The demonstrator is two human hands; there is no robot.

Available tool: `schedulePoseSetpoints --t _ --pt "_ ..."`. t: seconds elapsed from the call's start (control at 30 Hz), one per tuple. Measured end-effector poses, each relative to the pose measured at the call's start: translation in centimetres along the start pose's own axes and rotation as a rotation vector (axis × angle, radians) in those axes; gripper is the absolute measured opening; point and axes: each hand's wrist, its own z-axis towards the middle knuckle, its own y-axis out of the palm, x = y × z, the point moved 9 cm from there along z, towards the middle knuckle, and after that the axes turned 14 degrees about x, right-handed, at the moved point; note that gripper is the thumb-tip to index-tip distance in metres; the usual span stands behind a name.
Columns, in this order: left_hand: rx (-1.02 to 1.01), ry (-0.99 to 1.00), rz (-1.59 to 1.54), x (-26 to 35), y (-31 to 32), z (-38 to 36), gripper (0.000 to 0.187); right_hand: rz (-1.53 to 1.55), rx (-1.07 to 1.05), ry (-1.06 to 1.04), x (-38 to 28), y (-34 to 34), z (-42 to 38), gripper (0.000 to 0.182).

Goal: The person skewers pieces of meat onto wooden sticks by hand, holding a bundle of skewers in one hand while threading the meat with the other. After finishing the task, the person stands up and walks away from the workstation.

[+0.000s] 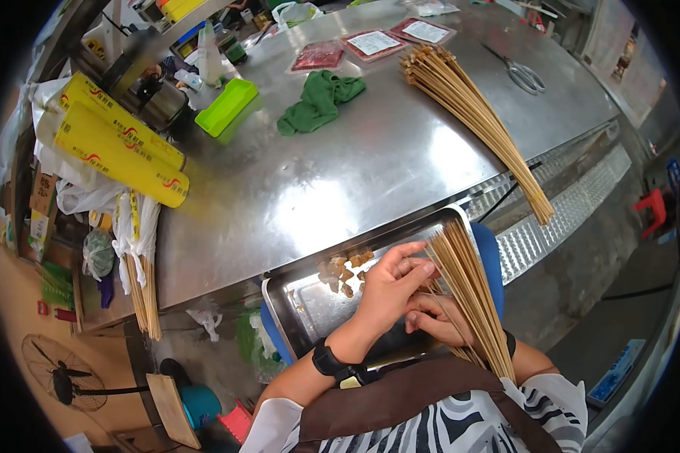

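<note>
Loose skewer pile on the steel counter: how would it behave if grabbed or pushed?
The skewer pile is thin bamboo, so probably light and stiff but snappable. Nothing visibly binds it and the sticks look round, so it would likely roll and scatter when pushed. The polished counter probably lets it slide.

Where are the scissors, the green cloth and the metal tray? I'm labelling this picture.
scissors [523,75], head view, on the handles.
green cloth [319,100], head view, on its middle folds.
metal tray [310,308], head view, on its bare floor beside the left hand [389,291].
</note>
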Motion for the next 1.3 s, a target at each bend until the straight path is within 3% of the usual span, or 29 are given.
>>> schedulePoseSetpoints --t 0.23,0.3,0.43,0.53,0.7,0.8,0.83,0.9,0.97,1.03,1.1,1.17,1.3 --pt "0.012 -0.068 0.038 -0.7 -0.4 0.3 0.010 -0.046 -0.026 -0.029 -1.0 0.2 0.0 0.015" --pt "-0.041 -0.046 0.029 -0.2 -1.0 -0.1 0.005 0.080 0.097 -0.004 -0.7 -0.8 0.0 0.020" --pt "-0.083 0.053 -0.033 -0.2 -2.8 -0.6 0.006 0.353 0.092 0.034 0.5 -1.2 0.8 0.027" --pt "-0.052 -0.013 0.230 -1.5 -4.3 -0.5 0.009 0.336 0.051 0.056 -0.4 -1.1 0.6 0.029" --pt "0.018 0.004 0.191 -1.3 -6.3 -0.2 0.019 0.223 0.063 0.076 0.9 -0.8 0.4 0.035" --pt "0.232 0.305 0.408 1.5 -10.3 0.1 0.017 0.194 0.077 0.076 1.4 -1.4 0.4 0.038" --pt "0.229 0.300 0.410 1.3 -11.0 -0.1 0.017 0.181 0.087 0.062 1.5 -1.6 0.4 0.038" --pt "0.211 0.426 0.865 1.5 -10.9 -0.8 0.011 0.172 0.088 0.076 1.9 -1.6 0.5 0.039" --pt "0.188 0.468 1.008 1.1 -9.7 -1.4 0.010 0.193 0.083 0.107 2.2 -1.4 0.6 0.039" --pt "0.135 0.783 1.235 1.4 -7.0 -2.5 0.016 0.190 0.087 0.118 2.1 -1.3 0.6 0.038" --pt "0.106 0.803 1.238 0.6 -6.0 -2.0 0.020 0.185 0.105 0.127 2.0 -1.5 0.5 0.038" --pt "0.020 0.946 1.273 -0.4 -4.7 -1.9 0.021 0.188 0.107 0.114 1.8 -1.6 0.4 0.037" --pt "-0.004 0.952 1.297 -1.1 -4.3 -1.1 0.020 0.188 0.128 0.099 1.7 -2.0 0.3 0.036"
